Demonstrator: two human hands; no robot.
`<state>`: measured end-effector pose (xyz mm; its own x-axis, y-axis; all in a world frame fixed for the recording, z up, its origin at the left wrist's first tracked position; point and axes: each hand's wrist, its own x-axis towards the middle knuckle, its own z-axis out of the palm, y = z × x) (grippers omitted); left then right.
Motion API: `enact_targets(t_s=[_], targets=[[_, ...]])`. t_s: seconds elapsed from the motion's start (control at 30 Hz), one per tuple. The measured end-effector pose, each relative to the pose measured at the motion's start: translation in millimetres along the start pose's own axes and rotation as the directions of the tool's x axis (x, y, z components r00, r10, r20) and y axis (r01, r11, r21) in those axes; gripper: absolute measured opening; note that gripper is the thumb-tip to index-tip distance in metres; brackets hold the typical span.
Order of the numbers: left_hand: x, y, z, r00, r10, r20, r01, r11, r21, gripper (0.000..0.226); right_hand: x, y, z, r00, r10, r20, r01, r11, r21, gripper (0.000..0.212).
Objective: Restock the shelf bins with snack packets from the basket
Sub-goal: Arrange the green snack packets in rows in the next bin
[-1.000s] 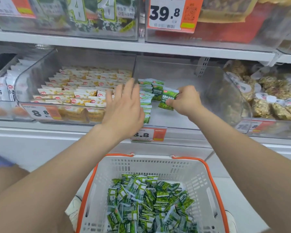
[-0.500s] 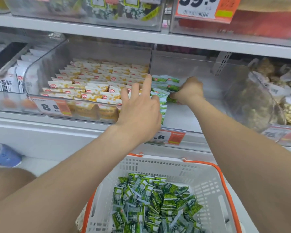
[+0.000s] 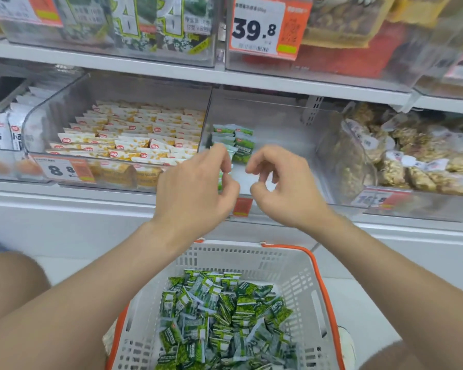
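Observation:
A white basket with an orange rim [image 3: 292,263] sits below the shelf, between my knees. It holds a heap of green snack packets [image 3: 219,319]. In the clear middle shelf bin [image 3: 284,121], a few green packets [image 3: 234,141] are lined up along its left wall; the rest of its floor is bare. My left hand [image 3: 195,190] hovers at the bin's front left with its fingers loosely curled and holds nothing. My right hand [image 3: 286,182] is beside it, also loosely curled and with nothing in it.
The bin on the left holds rows of white-and-yellow packets [image 3: 137,134] behind an 8.8 price tag [image 3: 62,169]. The bin on the right holds clear-wrapped nut clusters [image 3: 425,158]. Above, a shelf carries seaweed packs and a 39.8 tag [image 3: 259,25].
My right hand has let go of a green packet in the bin and drawn back. My left hand has lifted off the packet row and curled. Both hands now sit at the bin's front.

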<state>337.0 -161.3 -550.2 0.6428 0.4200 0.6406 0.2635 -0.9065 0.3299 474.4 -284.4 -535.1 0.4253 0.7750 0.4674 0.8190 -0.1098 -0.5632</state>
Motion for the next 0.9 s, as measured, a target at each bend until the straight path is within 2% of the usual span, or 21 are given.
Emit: enact_targets(t_s=[0.07,0.13,0.2,0.27,0.33,0.4,0.47,0.53,0.57,0.63,0.73,0.8,0.9], targets=[[-21.7,4.5,5.7,0.992,-0.075,0.104,0.068,0.996,0.066,0.012,-26.9,-9.9,-1.1,0.99,-0.003,0.144,0.007,1.0,-0.029,0.019],[-43.7,3.3,18.6,0.919,-0.137,0.37,0.058,0.975,0.216,0.015,-51.3,-10.2,5.5,0.921,0.102,0.377,-0.03,0.981,-0.192,0.017],[-67.2,-4.7,39.7,0.766,-0.113,0.633,-0.087,0.957,0.276,0.02,-76.1,-3.8,17.1,0.782,0.205,0.589,0.01,0.94,-0.342,0.019],[-93.1,-15.4,64.2,0.59,-0.074,0.804,-0.219,0.944,0.248,0.023,-98.0,2.2,30.1,0.645,0.263,0.717,0.046,0.924,-0.38,0.022],[-121.9,-28.4,89.5,0.433,-0.106,0.895,-0.231,0.947,0.224,0.026,-114.7,7.4,43.3,0.545,0.294,0.785,0.094,0.909,-0.405,0.025],[-152.0,-42.4,111.6,0.289,-0.171,0.942,-0.21,0.949,0.236,0.028,-125.1,11.9,55.9,0.479,0.31,0.822,0.165,0.887,-0.431,0.026],[-184.0,-56.8,129.5,0.163,-0.243,0.956,-0.218,0.936,0.275,0.026,-130.2,12.9,65.6,0.443,0.286,0.849,0.233,0.878,-0.418,0.022],[-216.0,-74.6,143.9,0.073,-0.302,0.951,-0.217,0.925,0.311,0.018,-131.6,12.6,73.4,0.425,0.262,0.866,0.285,0.87,-0.403,0.012],[-230.5,-84.1,148.7,0.035,-0.324,0.945,-0.221,0.92,0.323,0.016,-131.2,11.6,76.6,0.423,0.25,0.871,0.302,0.867,-0.395,0.015],[-254.2,-102.0,155.8,-0.009,-0.347,0.938,-0.239,0.911,0.335,0.032,-129.7,11.0,83.5,0.424,0.229,0.876,0.335,0.859,-0.387,0.022],[-273.0,-120.7,162.1,-0.016,-0.377,0.926,-0.224,0.904,0.364,0.058,-126.4,13.8,93.3,0.421,0.213,0.882,0.365,0.85,-0.379,0.03],[-277.5,-128.6,166.4,0.015,-0.371,0.929,-0.221,0.905,0.365,0.057,-123.8,16.2,97.6,0.417,0.21,0.884,0.369,0.85,-0.376,0.035],[-281.0,-135.5,171.5,0.066,-0.401,0.913,-0.161,0.899,0.407,0.044,-122.1,18.8,101.7,0.412,0.213,0.886,0.372,0.848,-0.377,0.027]])
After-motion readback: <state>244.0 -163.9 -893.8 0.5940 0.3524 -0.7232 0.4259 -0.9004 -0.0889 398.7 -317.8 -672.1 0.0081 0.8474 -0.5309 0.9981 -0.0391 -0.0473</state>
